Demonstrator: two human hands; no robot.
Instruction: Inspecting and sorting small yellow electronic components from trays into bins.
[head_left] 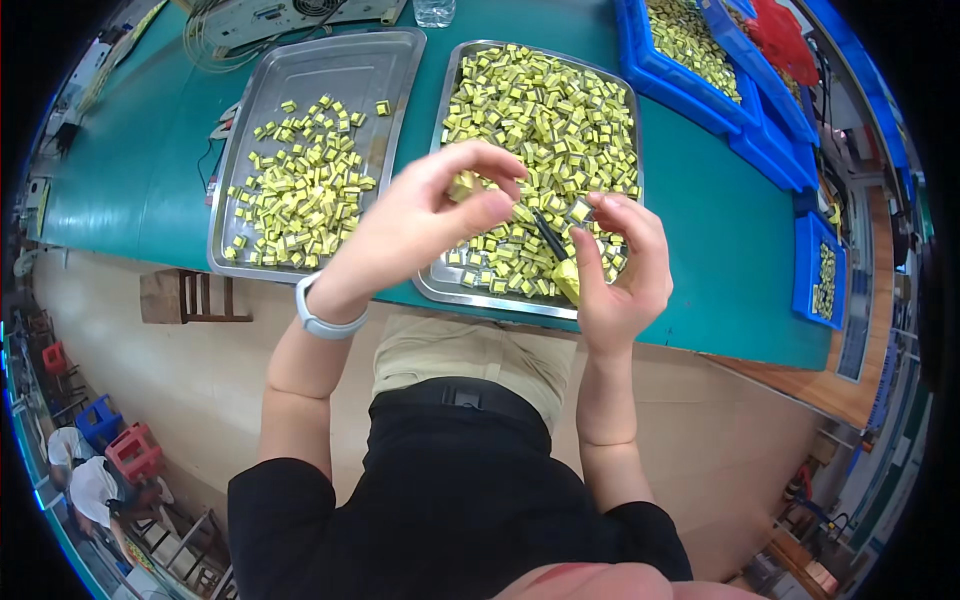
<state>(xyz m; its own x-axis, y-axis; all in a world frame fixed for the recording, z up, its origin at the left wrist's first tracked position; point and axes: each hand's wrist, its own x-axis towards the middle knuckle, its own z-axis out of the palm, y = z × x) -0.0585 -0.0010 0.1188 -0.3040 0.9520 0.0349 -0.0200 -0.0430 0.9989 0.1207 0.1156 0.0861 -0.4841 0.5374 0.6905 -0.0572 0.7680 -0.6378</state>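
Observation:
Above the right metal tray [640, 150], heaped with small yellow block-shaped components [530, 100], both my hands are raised. My right hand [630, 270] pinches one yellow component [579, 210] between thumb and fingertip. A slim black tool [549, 236] with a yellow end [567, 277] lies against that hand; its kind is unclear. My left hand [440, 210], a pale band on its wrist, is curved with thumb and index finger apart. Yellow shows inside the curve, and I cannot tell whether it is a piece in the hand or the heap behind.
The left metal tray [400, 70] carries a looser spread of the same components. Blue bins [690, 115] with more parts stand at the far right, and a small blue bin [805, 265] sits near the table's right edge. A grey device [290, 20] occupies the back left.

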